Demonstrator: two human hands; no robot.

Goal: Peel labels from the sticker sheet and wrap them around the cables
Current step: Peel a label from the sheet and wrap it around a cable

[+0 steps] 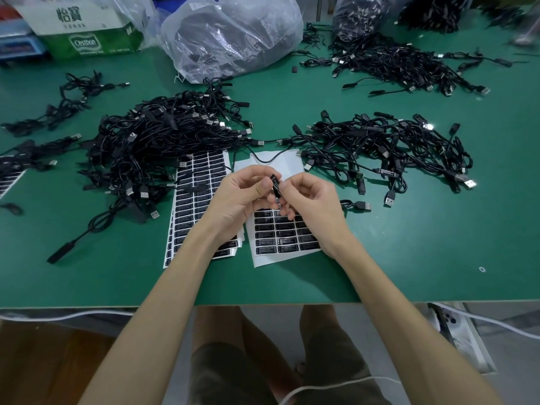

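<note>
In the head view, both hands meet above the middle of the tabletop [409, 258], near its front edge. The left hand [242, 197] and right hand [312, 200] each pinch the cable [276, 192] at its black block, thumbs facing, other fingers curled. The grip probably serves to roll a label [274, 180] tight around it. They hold it just above the sheet [287, 239], whose far rows look already peeled, so the next label is close. More sheets [198, 185] lie just left, partly under the left wrist. 2 cable piles flank the work, the left pile [163, 141] overlapping those sheets and the right pile [380, 147] nearby. A bag [233, 36] and a box [87, 30] sit at the far edge, clear of the hands.
</note>
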